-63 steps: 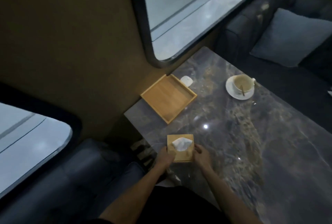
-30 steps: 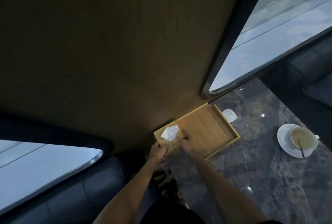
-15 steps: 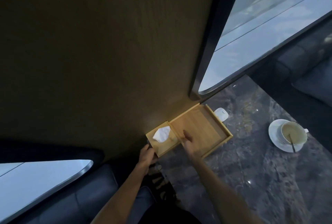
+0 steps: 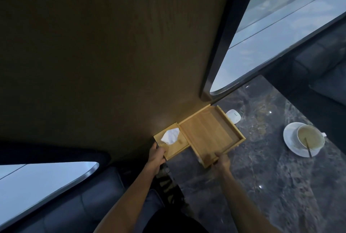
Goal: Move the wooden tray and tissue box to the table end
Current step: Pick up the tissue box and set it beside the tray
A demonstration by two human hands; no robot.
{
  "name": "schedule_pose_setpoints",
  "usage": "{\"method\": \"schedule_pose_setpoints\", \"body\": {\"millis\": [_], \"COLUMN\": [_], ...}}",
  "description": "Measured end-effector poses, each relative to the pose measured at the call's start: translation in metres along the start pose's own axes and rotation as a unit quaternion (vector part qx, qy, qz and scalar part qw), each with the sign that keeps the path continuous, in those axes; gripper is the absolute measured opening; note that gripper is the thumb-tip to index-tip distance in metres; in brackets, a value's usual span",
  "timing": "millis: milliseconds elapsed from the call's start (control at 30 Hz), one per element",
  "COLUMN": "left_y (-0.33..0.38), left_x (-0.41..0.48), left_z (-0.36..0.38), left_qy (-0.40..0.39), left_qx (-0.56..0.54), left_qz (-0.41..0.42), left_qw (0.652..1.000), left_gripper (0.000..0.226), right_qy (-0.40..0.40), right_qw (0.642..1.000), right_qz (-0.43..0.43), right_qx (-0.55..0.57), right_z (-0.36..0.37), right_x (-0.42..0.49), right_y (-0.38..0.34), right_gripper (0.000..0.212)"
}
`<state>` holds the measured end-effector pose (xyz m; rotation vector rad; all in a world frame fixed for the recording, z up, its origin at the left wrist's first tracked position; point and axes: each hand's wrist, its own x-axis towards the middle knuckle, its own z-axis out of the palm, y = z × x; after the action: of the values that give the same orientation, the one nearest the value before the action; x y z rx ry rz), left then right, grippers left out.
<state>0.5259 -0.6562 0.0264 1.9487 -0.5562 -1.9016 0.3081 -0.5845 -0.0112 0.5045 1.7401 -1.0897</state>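
Wooden tray (image 4: 209,135): shallow square tray of light wood, lying flat on the bench at the end next to the wall, its far corner close under the window frame; nothing lies inside it.
Bench (image 4: 280,186): dark marbled stone top, running from the wall panel toward the lower right.
Wall panel (image 4: 112,55): brown wood-grain surface filling the upper left, meeting the bench end where the tray and box sit.
Windows (image 4: 280,27): one rounded pane at upper right above the bench, another at lower left beside the dark seat.
Seat (image 4: 78,210): dark upholstered cushion below the bench end.
Tissue box (image 4: 176,145): light wooden box at the bench's corner by the wall, touching the tray's left side; a white tissue (image 4: 170,135) stands out of its top slot.
Cup and saucer (image 4: 307,139): white cup holding pale liquid and a thin stirrer, on a white saucer, well apart from the tray to its right.
Left hand (image 4: 156,156): grip closed on the near left corner of the tissue box, thumb on top.
Right hand (image 4: 221,160): grip closed on the tray's near corner rim, fingers curled over the edge.
White object (image 4: 233,116): small, rounded, flat on the bench just beside the tray's far right edge; its kind cannot be told.
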Motion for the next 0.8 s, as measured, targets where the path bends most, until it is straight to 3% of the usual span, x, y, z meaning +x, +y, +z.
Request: {"method": "schedule_pose_setpoints", "body": {"millis": [167,233,267,300,367,400,500,567,667,800], "left_y": [0.004,0.003,0.002,0.000,-0.008,-0.013,-0.031,-0.036,-0.036,-0.037], "left_x": [0.001,0.003,0.003,0.004,0.002,0.000,-0.007,-0.006,0.002,0.005], "left_z": [0.001,0.000,-0.001,-0.001,0.001,0.002,0.006,0.005,-0.002,-0.007], "left_qy": [0.006,0.001,-0.001,-0.001,0.012,0.027,0.070,0.060,0.050,0.066], "left_qx": [0.017,0.026,0.029,0.038,0.104,0.146,0.260,0.358,0.469,0.534], "left_qz": [0.007,0.007,0.011,0.022,0.066,0.094,0.196,0.213,0.208,0.193], "left_qw": [1.000,1.000,1.000,0.999,0.992,0.984,0.943,0.907,0.857,0.820], "left_gripper": [0.055,0.054,0.055,0.058,0.066,0.070,0.070,0.075,0.077,0.071], "right_qy": [-0.004,-0.009,-0.006,-0.002,-0.002,-0.009,-0.106,-0.155,-0.177,-0.173], "right_qw": [0.999,0.999,0.992,0.964,0.837,0.775,0.650,0.554,0.496,0.523], "right_qz": [0.001,-0.023,-0.052,-0.084,-0.181,-0.256,-0.454,-0.511,-0.506,-0.477], "right_qx": [0.035,-0.024,-0.118,-0.254,-0.516,-0.577,-0.601,-0.638,-0.683,-0.685], "right_z": [0.003,0.003,0.004,0.006,0.014,0.020,0.037,0.046,0.057,0.067], "right_x": [0.002,0.007,0.008,0.005,-0.009,-0.017,-0.040,-0.042,-0.035,-0.035], "right_y": [0.000,0.001,0.002,0.003,0.012,0.021,0.050,0.056,0.052,0.056], "right_gripper": [0.035,0.040,0.042,0.043,0.050,0.056,0.067,0.068,0.062,0.062]}}
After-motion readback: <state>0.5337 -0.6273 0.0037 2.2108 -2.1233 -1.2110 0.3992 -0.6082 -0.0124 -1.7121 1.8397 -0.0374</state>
